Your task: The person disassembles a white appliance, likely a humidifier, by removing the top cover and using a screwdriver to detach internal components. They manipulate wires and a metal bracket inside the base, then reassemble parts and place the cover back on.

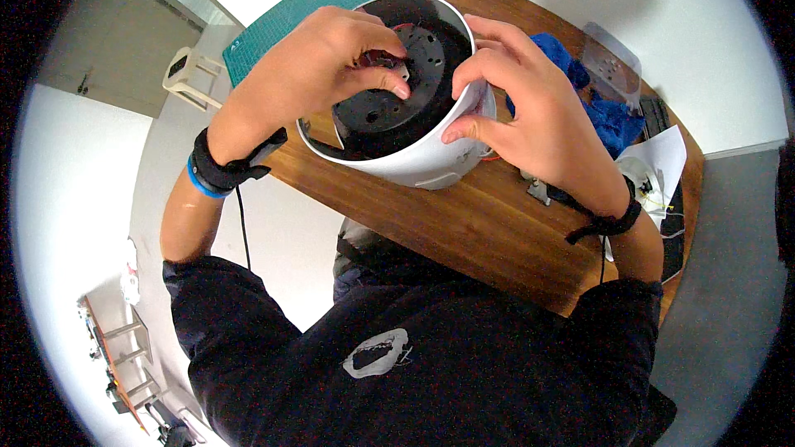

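Note:
A white round appliance housing (414, 170) stands tilted on the wooden table, its open end up. Inside it sits a black round plate (373, 112) with several holes, and a bit of red shows near its far edge. My left hand (335, 58) reaches over the opening, its thumb and fingers closed around a small part above the plate; the fingers hide most of that part. On the right, my right hand (530, 91) grips the housing's wall, with fingers at the rim and the thumb on the outside.
A green cutting mat (306, 4) lies beyond the housing at the left. To the right are a blue cloth (613, 124), a clear plastic piece (611, 62), white paper (669, 161) and a small metal part (538, 189). A pale stool (195, 74) stands left of the table.

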{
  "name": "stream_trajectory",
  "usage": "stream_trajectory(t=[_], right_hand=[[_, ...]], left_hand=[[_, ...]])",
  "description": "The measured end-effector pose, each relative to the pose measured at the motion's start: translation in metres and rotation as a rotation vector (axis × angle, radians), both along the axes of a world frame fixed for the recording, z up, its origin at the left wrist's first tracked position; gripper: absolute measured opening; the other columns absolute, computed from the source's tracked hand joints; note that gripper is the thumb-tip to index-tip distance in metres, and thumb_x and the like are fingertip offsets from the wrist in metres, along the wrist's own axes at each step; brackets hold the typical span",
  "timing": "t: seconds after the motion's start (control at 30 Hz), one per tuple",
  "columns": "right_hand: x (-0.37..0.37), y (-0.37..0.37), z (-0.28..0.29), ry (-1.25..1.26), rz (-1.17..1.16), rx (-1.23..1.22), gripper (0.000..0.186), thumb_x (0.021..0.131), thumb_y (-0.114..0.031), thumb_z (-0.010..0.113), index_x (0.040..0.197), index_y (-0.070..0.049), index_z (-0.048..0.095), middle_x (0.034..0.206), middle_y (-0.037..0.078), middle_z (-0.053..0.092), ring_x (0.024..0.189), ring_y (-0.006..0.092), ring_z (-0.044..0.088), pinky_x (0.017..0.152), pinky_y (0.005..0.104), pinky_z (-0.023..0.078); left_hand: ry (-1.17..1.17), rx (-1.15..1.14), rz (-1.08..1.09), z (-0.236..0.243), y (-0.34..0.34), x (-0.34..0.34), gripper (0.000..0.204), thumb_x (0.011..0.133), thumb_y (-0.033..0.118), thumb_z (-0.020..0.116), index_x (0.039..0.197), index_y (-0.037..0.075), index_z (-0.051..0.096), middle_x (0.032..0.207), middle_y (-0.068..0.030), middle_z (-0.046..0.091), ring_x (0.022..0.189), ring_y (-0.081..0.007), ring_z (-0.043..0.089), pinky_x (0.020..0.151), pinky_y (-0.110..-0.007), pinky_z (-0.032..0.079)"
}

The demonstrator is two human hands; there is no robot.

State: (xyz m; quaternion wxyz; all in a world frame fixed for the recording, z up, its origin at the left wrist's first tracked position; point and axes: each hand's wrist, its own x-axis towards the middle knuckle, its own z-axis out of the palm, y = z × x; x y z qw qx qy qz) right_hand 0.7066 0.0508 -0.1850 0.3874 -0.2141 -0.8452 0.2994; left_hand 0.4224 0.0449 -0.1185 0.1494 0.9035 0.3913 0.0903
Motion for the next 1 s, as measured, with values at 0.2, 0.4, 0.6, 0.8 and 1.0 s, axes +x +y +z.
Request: stream_trajectory(t=[0.2, 0.4, 0.6, 0.8, 1.0], right_hand=[[0.004, 0.000, 0.001, -0.015, -0.018, 0.078, 0.039, 0.078, -0.023, 0.095, 0.104, -0.010, 0.068, 0.147, 0.024, 0.058, 0.125, 0.0447, 0.066, 0.099, 0.0461, 0.057], [0.006, 0.004, 0.005, -0.017, 0.001, 0.083, 0.039, 0.078, -0.022, 0.095, 0.103, -0.011, 0.068, 0.147, 0.024, 0.058, 0.123, 0.0437, 0.066, 0.098, 0.0459, 0.057], [0.005, 0.005, 0.002, -0.006, 0.013, 0.073, 0.038, 0.079, -0.023, 0.095, 0.103, -0.010, 0.068, 0.148, 0.023, 0.057, 0.116, 0.0412, 0.070, 0.093, 0.0440, 0.058], [0.002, 0.004, 0.000, -0.005, 0.019, 0.055, 0.038, 0.079, -0.022, 0.095, 0.103, -0.010, 0.068, 0.148, 0.023, 0.057, 0.115, 0.0412, 0.070, 0.094, 0.0444, 0.059], [0.003, 0.005, 0.001, -0.020, -0.008, 0.096, 0.039, 0.077, -0.021, 0.096, 0.102, -0.010, 0.068, 0.147, 0.021, 0.059, 0.122, 0.0421, 0.067, 0.097, 0.0450, 0.058]], left_hand=[[-0.124, -0.014, 0.060, -0.004, -0.010, -0.003, 0.031, 0.085, 0.009, 0.086, 0.113, -0.001, 0.077, 0.114, -0.0158, 0.077, 0.104, -0.0339, 0.076, 0.089, -0.041, 0.062], [-0.097, -0.007, -0.007, 0.003, -0.014, -0.005, 0.032, 0.083, -0.009, 0.076, 0.115, -0.001, 0.076, 0.118, -0.0155, 0.077, 0.111, -0.0366, 0.076, 0.093, -0.041, 0.062], [0.070, 0.005, 0.108, 0.008, -0.018, 0.006, 0.038, 0.080, -0.017, 0.069, 0.114, -0.002, 0.076, 0.120, -0.0173, 0.077, 0.113, -0.0372, 0.075, 0.095, -0.041, 0.062], [0.015, 0.095, 0.001, -0.002, -0.006, -0.003, 0.039, 0.080, -0.019, 0.068, 0.115, -0.003, 0.077, 0.126, -0.0180, 0.075, 0.112, -0.0388, 0.075, 0.095, -0.043, 0.063], [0.067, 0.051, 0.040, 0.002, -0.010, 0.007, 0.032, 0.089, -0.009, 0.072, 0.120, -0.002, 0.075, 0.125, -0.0184, 0.075, 0.110, -0.0388, 0.075, 0.092, -0.043, 0.063]])
